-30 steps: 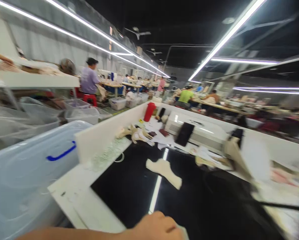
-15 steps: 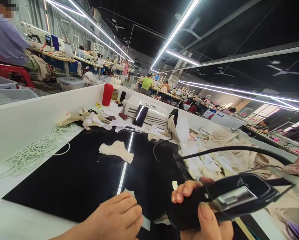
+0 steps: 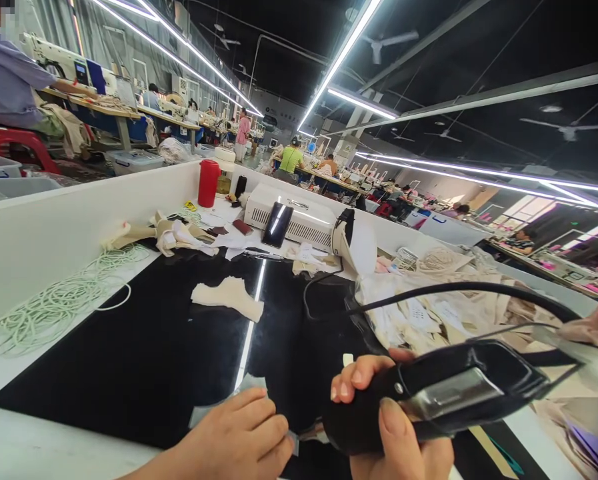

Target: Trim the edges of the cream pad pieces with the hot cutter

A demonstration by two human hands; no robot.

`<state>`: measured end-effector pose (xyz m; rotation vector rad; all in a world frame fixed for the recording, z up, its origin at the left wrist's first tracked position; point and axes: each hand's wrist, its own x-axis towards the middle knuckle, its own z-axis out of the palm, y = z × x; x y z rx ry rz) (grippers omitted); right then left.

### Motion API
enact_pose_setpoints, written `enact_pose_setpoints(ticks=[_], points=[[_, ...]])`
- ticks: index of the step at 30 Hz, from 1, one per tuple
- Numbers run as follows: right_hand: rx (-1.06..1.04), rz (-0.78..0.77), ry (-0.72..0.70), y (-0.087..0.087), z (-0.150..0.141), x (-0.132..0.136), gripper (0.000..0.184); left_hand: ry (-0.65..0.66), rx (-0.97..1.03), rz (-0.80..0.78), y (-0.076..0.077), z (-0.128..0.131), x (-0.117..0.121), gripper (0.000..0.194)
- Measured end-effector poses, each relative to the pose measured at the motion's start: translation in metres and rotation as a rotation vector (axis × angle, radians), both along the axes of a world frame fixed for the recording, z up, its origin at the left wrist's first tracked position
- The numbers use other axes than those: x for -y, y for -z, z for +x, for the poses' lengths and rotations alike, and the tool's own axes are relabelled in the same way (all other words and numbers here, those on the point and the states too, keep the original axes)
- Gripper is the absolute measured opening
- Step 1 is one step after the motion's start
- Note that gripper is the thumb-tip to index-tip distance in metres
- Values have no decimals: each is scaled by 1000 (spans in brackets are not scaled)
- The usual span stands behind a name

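Note:
My right hand (image 3: 393,427) is wrapped round the handle of a black corded hand tool (image 3: 453,390), whose cable (image 3: 459,290) arcs up and to the right. My left hand (image 3: 233,440), fingers curled, presses on a small grey fabric piece (image 3: 229,400) at the near edge of the black mat (image 3: 143,353). The tool's front end sits right beside that piece. A cream cut fabric piece (image 3: 229,297) lies further out on the mat.
A coil of white cord (image 3: 53,307) lies on the left by the white partition wall (image 3: 69,227). Behind stand a white machine (image 3: 289,220), a red bottle (image 3: 208,183), a phone and fabric scraps. A heap of cream pieces (image 3: 453,313) fills the right. Other workers sit at distant tables.
The view swung right from the bins to the bench and steadied. My right hand with the black tool came into sight, and my left hand settled on the grey piece.

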<state>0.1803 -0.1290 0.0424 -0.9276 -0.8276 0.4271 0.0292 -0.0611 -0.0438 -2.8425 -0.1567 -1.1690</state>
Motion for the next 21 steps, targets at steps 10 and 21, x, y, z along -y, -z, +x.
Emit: enact_pose_setpoints(ticks=[10,21], points=[[-39,-6,-22,-2,0,9,45,3,-48,-26,1,-1,1,13],[-71,-27,-24,-8,-1,8,43,45,-72,-107,2,-2,0,14]])
